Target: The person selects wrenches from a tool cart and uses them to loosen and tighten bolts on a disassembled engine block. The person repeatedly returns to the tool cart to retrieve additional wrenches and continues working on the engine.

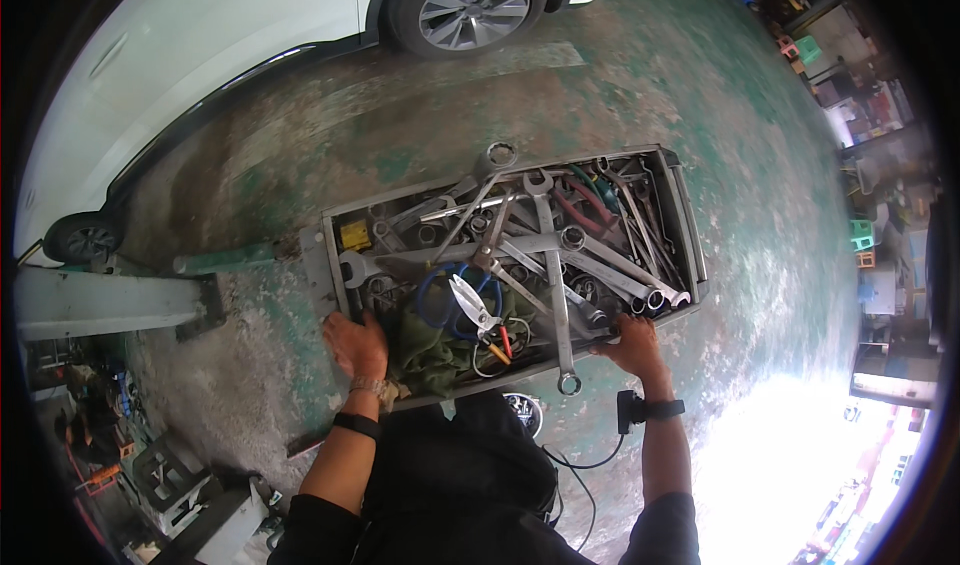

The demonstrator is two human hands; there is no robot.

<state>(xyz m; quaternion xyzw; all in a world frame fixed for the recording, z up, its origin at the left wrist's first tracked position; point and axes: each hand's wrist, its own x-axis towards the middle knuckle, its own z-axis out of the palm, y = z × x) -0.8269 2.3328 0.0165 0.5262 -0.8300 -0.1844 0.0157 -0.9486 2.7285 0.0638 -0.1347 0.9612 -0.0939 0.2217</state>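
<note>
A metal tool tray (pixel 692 227) full of tools is in front of me. My left hand (pixel 357 347) is closed on the tray's near left corner. At the near right edge, the fingers of my right hand (pixel 635 350) curl over the rim. One long combination wrench (pixel 556 300) lies across the tray, its ring end past the near edge. Another large wrench (pixel 450 255) crosses under it from the left. Snips (pixel 474 305) with red and orange handles rest near a green cloth (pixel 432 350). A yellow block (pixel 355 235) sits in the far left corner.
A white car (pixel 240 35) with its front wheel (pixel 470 10) stands beyond the tray. To the left, a metal lift arm (pixel 110 303) reaches in low over the worn green floor (pixel 760 195). Small stools (pixel 862 233) and shelved clutter line the right side. A cable (pixel 590 465) hangs by my right arm.
</note>
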